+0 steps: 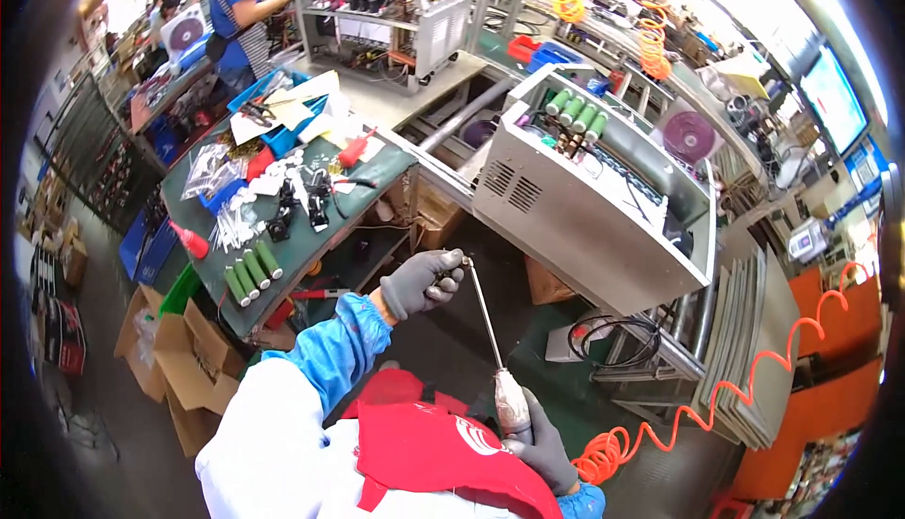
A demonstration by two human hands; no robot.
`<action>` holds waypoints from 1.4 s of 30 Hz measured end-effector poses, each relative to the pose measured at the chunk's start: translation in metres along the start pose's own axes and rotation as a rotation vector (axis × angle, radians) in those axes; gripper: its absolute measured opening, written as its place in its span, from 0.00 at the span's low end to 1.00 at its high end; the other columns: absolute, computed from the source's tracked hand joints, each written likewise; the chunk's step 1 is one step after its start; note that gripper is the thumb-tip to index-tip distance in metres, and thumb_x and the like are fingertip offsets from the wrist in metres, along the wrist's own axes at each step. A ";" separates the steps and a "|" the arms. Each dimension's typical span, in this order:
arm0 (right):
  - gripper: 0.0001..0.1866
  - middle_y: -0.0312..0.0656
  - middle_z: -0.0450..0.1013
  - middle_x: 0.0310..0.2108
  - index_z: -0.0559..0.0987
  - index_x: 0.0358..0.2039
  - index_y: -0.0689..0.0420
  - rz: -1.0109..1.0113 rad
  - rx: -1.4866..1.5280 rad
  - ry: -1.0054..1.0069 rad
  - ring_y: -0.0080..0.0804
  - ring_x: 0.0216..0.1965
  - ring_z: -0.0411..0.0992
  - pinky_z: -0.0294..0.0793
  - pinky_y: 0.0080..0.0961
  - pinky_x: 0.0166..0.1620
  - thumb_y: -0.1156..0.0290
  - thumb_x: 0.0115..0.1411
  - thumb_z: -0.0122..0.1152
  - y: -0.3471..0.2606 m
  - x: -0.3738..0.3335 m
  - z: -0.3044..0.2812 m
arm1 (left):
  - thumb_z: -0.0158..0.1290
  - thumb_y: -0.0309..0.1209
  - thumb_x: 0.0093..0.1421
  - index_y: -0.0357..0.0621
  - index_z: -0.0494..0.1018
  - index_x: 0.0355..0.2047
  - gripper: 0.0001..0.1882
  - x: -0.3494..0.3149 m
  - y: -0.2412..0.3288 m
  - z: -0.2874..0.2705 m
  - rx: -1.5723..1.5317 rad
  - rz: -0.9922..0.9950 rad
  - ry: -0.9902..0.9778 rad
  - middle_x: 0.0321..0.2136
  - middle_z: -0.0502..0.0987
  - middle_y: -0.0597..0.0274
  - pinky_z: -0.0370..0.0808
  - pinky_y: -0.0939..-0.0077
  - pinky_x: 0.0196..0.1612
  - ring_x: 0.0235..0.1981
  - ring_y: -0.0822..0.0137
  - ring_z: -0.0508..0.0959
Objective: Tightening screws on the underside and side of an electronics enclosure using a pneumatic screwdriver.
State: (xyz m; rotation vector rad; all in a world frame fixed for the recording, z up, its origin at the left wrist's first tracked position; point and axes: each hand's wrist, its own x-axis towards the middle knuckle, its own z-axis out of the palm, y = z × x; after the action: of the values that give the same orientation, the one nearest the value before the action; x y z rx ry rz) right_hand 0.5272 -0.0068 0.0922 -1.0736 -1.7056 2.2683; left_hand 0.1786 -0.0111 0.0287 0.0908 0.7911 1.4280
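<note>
A big grey metal case (584,227) sits ahead of us. Our red apron (415,448) has a white curvy print. In front of it is our long screwdriver (510,400), with a fat, scuffed, pale handle and a thin, shiny rod. Our grey-gloved hands are apart: the right hand (545,445) wraps around the handle, and the left hand (422,285) is curled, fingertips pinched by the rod's tip.

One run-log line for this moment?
left hand: curled at screwdriver tip | right hand: gripping handle | metal cabinet: ahead, right | green cylinders: on table, in cabinet
</note>
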 end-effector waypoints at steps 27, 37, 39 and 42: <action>0.49 0.42 0.68 0.52 0.54 0.67 0.61 0.270 0.317 -0.253 0.26 0.44 0.69 0.69 0.22 0.48 0.69 0.44 0.66 -0.024 0.045 0.015 | 0.55 0.38 0.60 0.41 0.78 0.38 0.14 -0.044 0.049 -0.070 0.721 0.212 0.091 0.25 0.74 0.69 0.62 0.90 0.17 0.19 0.82 0.69; 0.51 0.47 0.64 0.58 0.52 0.67 0.62 0.205 -0.112 -0.276 0.31 0.56 0.65 0.63 0.26 0.58 0.67 0.47 0.71 -0.033 0.079 0.045 | 0.55 0.37 0.60 0.40 0.78 0.37 0.13 -0.060 0.066 -0.119 0.700 0.157 0.148 0.23 0.73 0.69 0.61 0.88 0.18 0.19 0.82 0.68; 0.51 0.47 0.64 0.58 0.53 0.67 0.62 0.251 -0.004 -0.295 0.31 0.56 0.65 0.62 0.27 0.59 0.65 0.46 0.70 -0.041 0.082 0.053 | 0.55 0.37 0.60 0.40 0.78 0.37 0.13 -0.060 0.068 -0.125 0.674 0.163 0.138 0.24 0.73 0.69 0.62 0.88 0.18 0.19 0.82 0.68; 0.51 0.46 0.64 0.58 0.54 0.67 0.62 0.336 0.177 -0.332 0.32 0.56 0.65 0.61 0.28 0.60 0.64 0.45 0.70 -0.053 0.088 0.062 | 0.54 0.37 0.61 0.40 0.78 0.38 0.13 -0.061 0.070 -0.131 0.694 0.188 0.145 0.24 0.74 0.69 0.62 0.89 0.17 0.19 0.82 0.68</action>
State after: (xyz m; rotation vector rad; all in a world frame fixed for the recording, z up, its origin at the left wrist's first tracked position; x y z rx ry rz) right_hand 0.4087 0.0050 0.1047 -1.0599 -1.4733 2.8861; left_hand 0.0531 -0.1047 -0.0072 0.6111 1.4026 1.2845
